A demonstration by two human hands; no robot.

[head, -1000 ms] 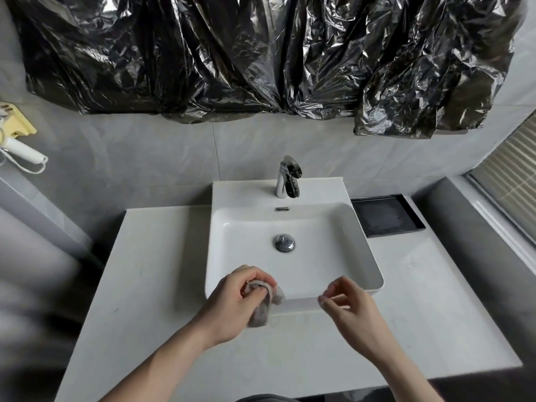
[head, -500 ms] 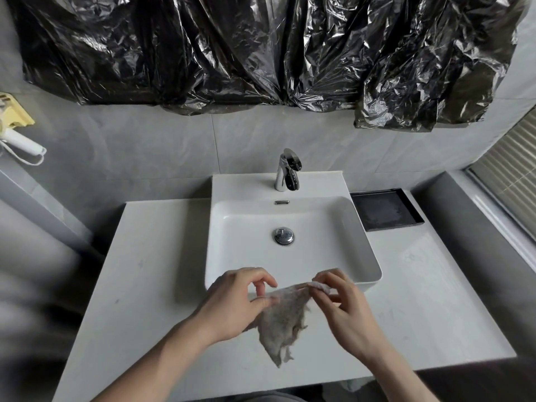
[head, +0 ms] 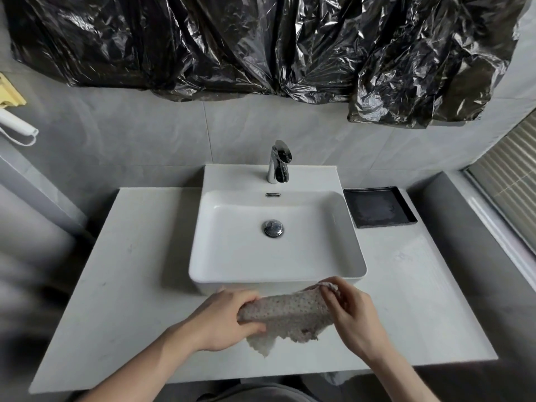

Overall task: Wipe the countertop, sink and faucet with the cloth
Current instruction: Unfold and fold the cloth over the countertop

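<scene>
At the far left edge, a white hair dryer handle hangs on the grey tiled wall, well apart from the white countertop. The countertop's left stretch lies bare from the back wall to the front edge, a broad open band beside the sink. The white rectangular sink stands on the counter with its front wall set back from the counter's front edge, leaving a strip of surface in front. Over that strip the left hand grips the left end of the speckled beige cloth, fingers curled round it. The cloth stretches between both hands, its lower edge drooping towards the countertop near the front. The right hand pinches the cloth's upper right corner, just beside the sink's front right corner. At the sink's back ledge stands the chrome faucet, with the chrome drain plug in the basin floor. Right of the sink, a black tray sits at the back of the counter; open surface runs from it to the front edge. Black plastic sheeting covers the wall above.
</scene>
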